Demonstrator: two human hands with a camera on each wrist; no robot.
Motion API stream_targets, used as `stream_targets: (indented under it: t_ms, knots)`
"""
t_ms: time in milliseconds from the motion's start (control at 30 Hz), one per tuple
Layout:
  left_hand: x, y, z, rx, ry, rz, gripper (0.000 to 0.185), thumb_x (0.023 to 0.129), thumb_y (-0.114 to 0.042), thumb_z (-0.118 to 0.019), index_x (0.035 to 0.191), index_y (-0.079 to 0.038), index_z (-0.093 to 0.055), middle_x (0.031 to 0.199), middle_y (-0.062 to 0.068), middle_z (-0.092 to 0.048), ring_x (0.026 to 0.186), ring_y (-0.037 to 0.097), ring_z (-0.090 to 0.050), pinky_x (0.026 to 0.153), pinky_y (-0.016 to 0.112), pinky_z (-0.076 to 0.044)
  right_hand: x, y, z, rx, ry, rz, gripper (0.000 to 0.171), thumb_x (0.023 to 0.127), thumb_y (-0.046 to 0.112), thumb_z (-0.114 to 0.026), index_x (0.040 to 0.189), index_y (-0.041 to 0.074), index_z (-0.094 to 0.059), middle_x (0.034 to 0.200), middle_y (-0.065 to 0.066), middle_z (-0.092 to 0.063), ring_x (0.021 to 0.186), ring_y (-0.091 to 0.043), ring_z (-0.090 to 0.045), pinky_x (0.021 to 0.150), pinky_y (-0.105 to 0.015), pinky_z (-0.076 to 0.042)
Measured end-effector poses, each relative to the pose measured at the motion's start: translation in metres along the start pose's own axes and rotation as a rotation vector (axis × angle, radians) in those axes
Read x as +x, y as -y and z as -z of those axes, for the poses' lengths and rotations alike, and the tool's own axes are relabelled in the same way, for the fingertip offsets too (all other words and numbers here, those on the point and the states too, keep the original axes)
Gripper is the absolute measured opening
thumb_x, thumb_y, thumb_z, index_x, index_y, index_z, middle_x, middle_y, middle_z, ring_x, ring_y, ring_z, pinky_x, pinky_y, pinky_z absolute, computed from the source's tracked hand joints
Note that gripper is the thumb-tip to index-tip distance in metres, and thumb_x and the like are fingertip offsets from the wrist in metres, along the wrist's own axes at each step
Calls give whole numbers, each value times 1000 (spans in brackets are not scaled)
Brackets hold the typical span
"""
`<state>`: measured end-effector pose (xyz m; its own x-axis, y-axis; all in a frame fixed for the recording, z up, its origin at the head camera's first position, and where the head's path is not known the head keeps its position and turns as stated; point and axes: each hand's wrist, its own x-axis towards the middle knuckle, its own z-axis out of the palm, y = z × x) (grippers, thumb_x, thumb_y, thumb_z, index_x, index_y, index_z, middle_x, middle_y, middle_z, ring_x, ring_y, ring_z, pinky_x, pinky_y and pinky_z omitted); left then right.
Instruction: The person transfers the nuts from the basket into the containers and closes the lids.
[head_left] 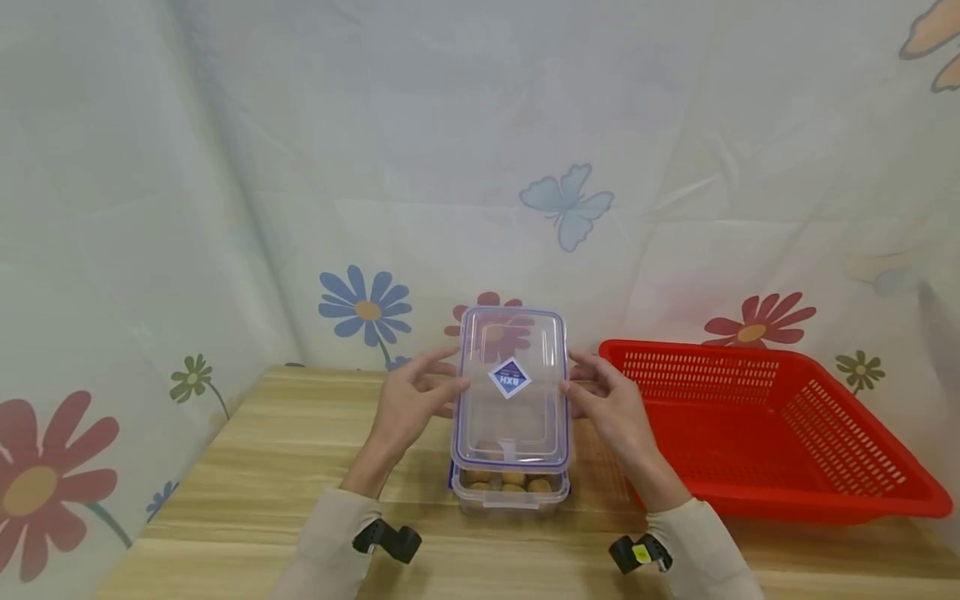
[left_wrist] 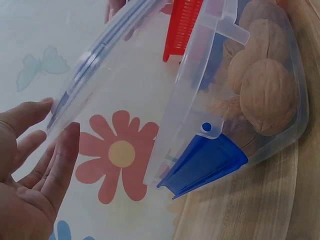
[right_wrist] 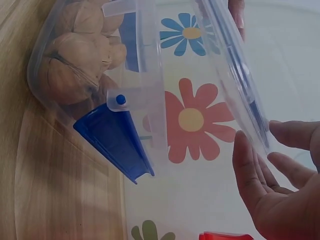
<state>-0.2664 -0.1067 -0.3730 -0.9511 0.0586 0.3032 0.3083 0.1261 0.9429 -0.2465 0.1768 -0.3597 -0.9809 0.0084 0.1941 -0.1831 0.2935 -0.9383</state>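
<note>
A clear plastic lid [head_left: 510,392] with a blue seal and a diamond sticker is tilted above a clear box [head_left: 510,498], its far end raised and its near end low over the box. The box holds several walnuts [left_wrist: 265,95]. My left hand [head_left: 442,377] touches the lid's left edge with straight fingers [left_wrist: 60,155]. My right hand [head_left: 581,377] touches the right edge the same way, fingers [right_wrist: 250,170] extended. The lid [right_wrist: 235,75] is carried between the two hands. The box's blue side clasps [left_wrist: 205,162] [right_wrist: 115,140] hang open.
A red slotted basket [head_left: 765,425] stands on the wooden table [head_left: 262,467] right of the box, close to my right forearm. A flower-printed cloth [head_left: 225,208] hangs behind and to the left of the table.
</note>
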Motion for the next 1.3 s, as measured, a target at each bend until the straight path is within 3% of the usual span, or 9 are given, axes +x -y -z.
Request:
stream_targets:
  t_ms: [300, 600, 967, 1100, 1300]
  knots:
    - [-2, 4, -2, -5, 23, 71, 51, 94, -12, -82, 142, -11, -68, 115, 20, -71, 91, 31, -77, 74, 51, -67, -1, 1, 0, -96, 27, -55, 52, 104, 17, -69, 154, 11, -56, 136, -23, -63, 106, -34, -71, 88, -42, -65]
    - [-4, 8, -7, 10, 40, 128, 48, 95, -10, -81, 141, -4, -68, 112, 22, -73, 88, 31, -76, 68, 42, -67, -2, -1, -3, -169, 65, -69, 50, 104, 12, -68, 152, 4, -56, 134, -25, -64, 100, -33, -70, 87, -46, -65]
    - [-5, 10, -8, 59, 53, 162, 47, 95, -7, -79, 141, -2, -67, 115, 24, -73, 84, 30, -76, 67, 46, -67, -6, -3, -13, -250, 142, -74, 53, 102, 5, -67, 152, -3, -51, 127, -27, -65, 105, -38, -70, 85, -48, -65]
    - [-6, 13, -7, 70, 69, 176, 48, 96, -8, -78, 142, -1, -66, 120, 24, -73, 87, 31, -77, 68, 47, -67, -7, -4, -16, -262, 132, -83, 53, 102, 5, -67, 152, -3, -52, 126, -26, -66, 105, -38, -70, 86, -50, -65]
    - [-7, 14, -5, 95, 71, 210, 47, 96, -9, -79, 141, -1, -67, 113, 21, -74, 86, 29, -77, 66, 43, -67, -8, -6, -20, -267, 126, -94, 52, 102, 6, -68, 152, 1, -54, 123, -22, -67, 106, -37, -69, 88, -50, -64]
